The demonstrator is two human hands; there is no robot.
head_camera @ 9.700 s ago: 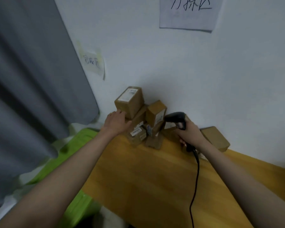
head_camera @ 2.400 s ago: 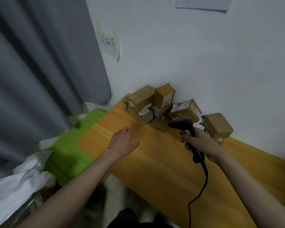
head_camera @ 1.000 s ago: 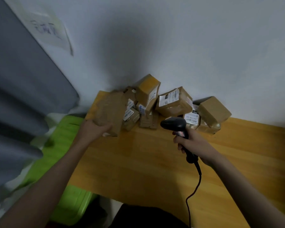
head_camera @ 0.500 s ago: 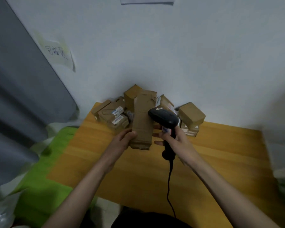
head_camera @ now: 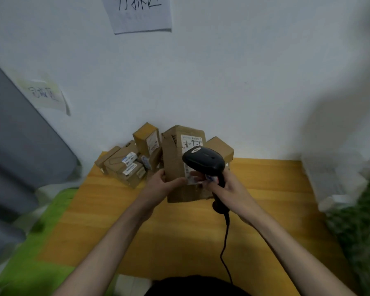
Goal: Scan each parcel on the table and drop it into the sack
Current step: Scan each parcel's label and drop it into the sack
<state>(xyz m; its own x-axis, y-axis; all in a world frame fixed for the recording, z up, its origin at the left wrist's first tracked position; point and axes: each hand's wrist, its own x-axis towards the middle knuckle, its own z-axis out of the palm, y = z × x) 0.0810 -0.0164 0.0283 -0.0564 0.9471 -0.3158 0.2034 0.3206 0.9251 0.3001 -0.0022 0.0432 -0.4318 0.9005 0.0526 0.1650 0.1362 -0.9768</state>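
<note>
My left hand grips a tall brown cardboard parcel upright above the wooden table, its white label facing me. My right hand holds a black barcode scanner by its handle, the head right in front of the label and hiding part of it; its fingertips also touch the parcel. The scanner's black cable hangs down towards me. Several more brown parcels are piled against the wall at the table's back left.
A green sack or bin lies on the floor left of the table, next to a grey curtain. White and green blurred bags stand at the right. Paper notes hang on the white wall.
My left hand lifted a parcel from the pile and turned it so the label faces me. The scanner moved up close in front of that label.
</note>
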